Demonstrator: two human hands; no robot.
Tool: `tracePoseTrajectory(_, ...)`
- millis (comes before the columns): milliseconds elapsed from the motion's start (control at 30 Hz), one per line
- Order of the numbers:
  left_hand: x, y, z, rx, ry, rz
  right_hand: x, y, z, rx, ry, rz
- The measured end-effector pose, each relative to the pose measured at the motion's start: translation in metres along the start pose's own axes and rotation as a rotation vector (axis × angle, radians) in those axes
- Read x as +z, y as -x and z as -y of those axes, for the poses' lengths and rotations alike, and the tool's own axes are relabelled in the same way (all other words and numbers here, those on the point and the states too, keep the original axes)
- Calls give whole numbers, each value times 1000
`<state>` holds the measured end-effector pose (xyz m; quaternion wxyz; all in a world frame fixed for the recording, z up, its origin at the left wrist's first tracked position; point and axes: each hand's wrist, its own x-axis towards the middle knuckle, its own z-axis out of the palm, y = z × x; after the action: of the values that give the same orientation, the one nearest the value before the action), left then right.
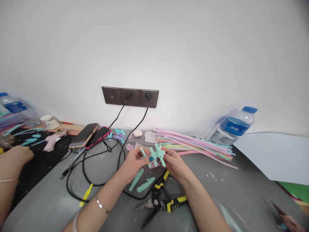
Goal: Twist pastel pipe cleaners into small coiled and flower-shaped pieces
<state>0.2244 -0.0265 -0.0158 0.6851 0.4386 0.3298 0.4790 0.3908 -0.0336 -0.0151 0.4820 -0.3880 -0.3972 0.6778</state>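
Note:
Between my two hands is a piece of mint-green pipe cleaner [158,155], bent into a shape with several short prongs. My left hand [135,161] has its fingers closed on the shape's left side, the thumb with a blue nail in front. On the right edge, the fingers of my right hand [174,162] pinch the same piece, partly hidden behind it. Below my hands lie two folded mint-green pipe cleaner pieces [145,184]. Black and yellow wire-cutting pliers [156,202] rest with their jaws apart near my right forearm.
Pipe cleaners [193,143] lie behind my hands. Black cables [83,164] loop at left, beside phones [84,135]. A water bottle [233,127] leans at right, near white paper [272,154]. Another person's hand [18,158] is at left; blurred scissors [277,207] show at lower right.

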Motion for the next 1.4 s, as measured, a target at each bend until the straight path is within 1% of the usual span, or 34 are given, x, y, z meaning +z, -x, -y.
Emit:
tracePoseTrajectory(67, 6, -1, 4, -24, 142, -72, 0, -1, -2, -47, 16, -55)
tracePoseTrajectory(133, 10, -2, 5, -21, 239, -163, 0, -2, -4, -146, 64, -96)
tracePoseTrajectory(200, 12, -4, 5, 2, 270, -251, 1, -2, -5, -263, 170, -97)
tracePoseTrajectory(267, 10, -5, 5, 31, 234, -320, 4, -1, -6, -360, 315, -79)
tracePoseTrajectory(367, 3, -7, 7, 85, 95, -384, 9, 2, -5, -496, 496, -58)
tracePoseTrajectory(433, -2, -8, 7, 118, -8, -398, 11, 3, -4, -577, 608, -64)
tracePoseTrajectory(500, -5, -9, 7, 159, -111, -386, 11, 5, -3, -634, 688, -109)
tracePoseTrajectory(567, -7, -9, 6, 213, -226, -351, 10, 6, -2, -672, 721, -166)
tracePoseTrajectory(633, -8, -9, 5, 275, -342, -329, 10, 7, -2, -698, 750, -185)
tracePoseTrajectory(733, -10, -8, 6, 345, -509, -347, 12, 8, -4, -707, 828, -116)
tracePoseTrajectory(800, -11, -8, 6, 363, -629, -359, 12, 9, -5, -703, 894, -58)
tracePoseTrajectory(867, -12, -8, 4, 361, -755, -345, 12, 9, -7, -710, 969, -18)
tracePoseTrajectory(933, -13, -8, 1, 351, -874, -306, 11, 9, -8, -732, 1037, 10)
tracePoseTrajectory(1000, -14, -9, -2, 325, -944, -209, 10, 8, -8, -749, 1069, 23)
tracePoseTrajectory(1033, -15, -9, -4, 300, -956, -128, 9, 8, -7, -747, 1065, 27)
tracePoseTrajectory(1100, -17, -8, -8, 216, -927, 71, 7, 6, -4, -716, 1016, 29)
tracePoseTrajectory(1167, -19, -7, -11, 115, -859, 240, 3, 4, -1, -652, 929, 39)
tracePoseTrajectory(1233, -21, -5, -15, 28, -780, 355, 0, 3, 2, -573, 823, 53)
tracePoseTrajectory(1300, -21, -3, -19, -22, -712, 418, -2, 2, 3, -475, 679, 72)
tracePoseTrajectory(1400, -20, 1, -23, -55, -592, 458, -2, 3, 4, -292, 439, 132)
